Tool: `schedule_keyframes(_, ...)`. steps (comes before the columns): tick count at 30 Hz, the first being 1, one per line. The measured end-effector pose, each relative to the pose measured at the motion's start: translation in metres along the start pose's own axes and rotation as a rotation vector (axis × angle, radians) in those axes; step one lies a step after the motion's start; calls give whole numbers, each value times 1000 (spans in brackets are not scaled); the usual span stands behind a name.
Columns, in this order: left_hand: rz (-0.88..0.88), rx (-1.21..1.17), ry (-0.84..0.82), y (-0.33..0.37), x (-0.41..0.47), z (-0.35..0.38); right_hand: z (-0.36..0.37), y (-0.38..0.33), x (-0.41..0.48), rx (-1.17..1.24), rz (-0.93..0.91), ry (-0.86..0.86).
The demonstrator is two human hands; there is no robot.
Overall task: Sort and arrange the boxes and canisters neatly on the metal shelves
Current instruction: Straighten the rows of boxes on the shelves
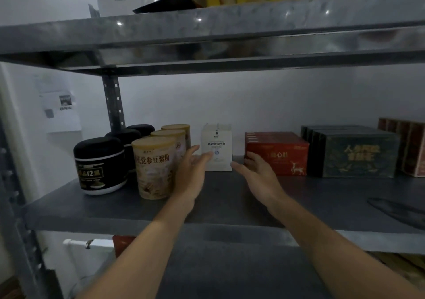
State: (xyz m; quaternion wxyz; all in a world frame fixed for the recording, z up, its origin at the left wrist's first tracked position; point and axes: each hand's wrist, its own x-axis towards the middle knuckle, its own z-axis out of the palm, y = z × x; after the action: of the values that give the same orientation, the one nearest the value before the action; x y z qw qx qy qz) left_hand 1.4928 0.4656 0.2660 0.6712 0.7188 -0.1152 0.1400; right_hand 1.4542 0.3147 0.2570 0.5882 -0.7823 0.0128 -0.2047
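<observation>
While upright, white box (218, 137), front toward viewer.

Just one view: the grey metal middle shelf (253, 202) is being looked at from head height, facing forward, close up, while the underside of the upper metal shelf (230, 55) is being caught overhead.

Plain white wall (276, 96) in dim, greyish light.
A printed sheet (60, 110) hangs on it at the left; lower down, at the bottom left, a white pipe (76, 242) runs level along it.
</observation>
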Motion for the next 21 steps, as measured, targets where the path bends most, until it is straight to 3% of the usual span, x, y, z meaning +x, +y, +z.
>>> schedule_keyframes(9,3,-150,0,-7,85,24,32,-6,72,74,-24,22)
schedule_keyframes(21,-59,-45,47,-35,122,35,47,8,117,127,34,57)
